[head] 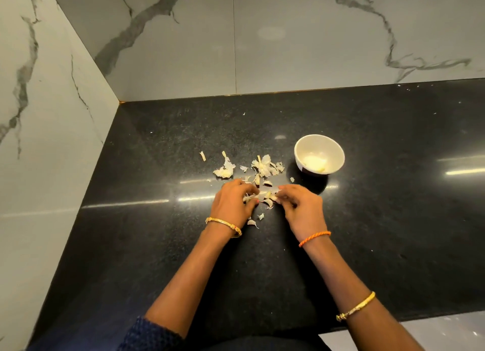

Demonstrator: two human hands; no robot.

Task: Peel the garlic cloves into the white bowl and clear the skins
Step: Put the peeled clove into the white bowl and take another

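- Garlic (266, 195) is sitting between the two hands, low over the black countertop (393, 219), a small pale piece with loose skin hanging off it; whether it is one clove or several cannot be told.
- The left hand (232, 203) is curling its fingers and thumb onto the left end of the garlic, pinching it.
- The right hand (301, 206) is pinching the right end, its fingertips drawn together on the piece.
- Garlic skins (263, 165) are lying scattered on the countertop just beyond the hands, with a second clump (224, 171) to the left and a few small flakes (253, 222) between the wrists.
- The white bowl (319, 154) is standing upright to the right of the skins and apart from them, with pale peeled garlic lying in its bottom.
- A gold bangle (223, 226) is circling the left wrist; an orange thread (314, 238) is circling the right wrist, and another gold bangle (355, 306) is sitting further up that forearm.
- Marble-patterned wall tiles (170, 49) are rising behind and to the left of the countertop.
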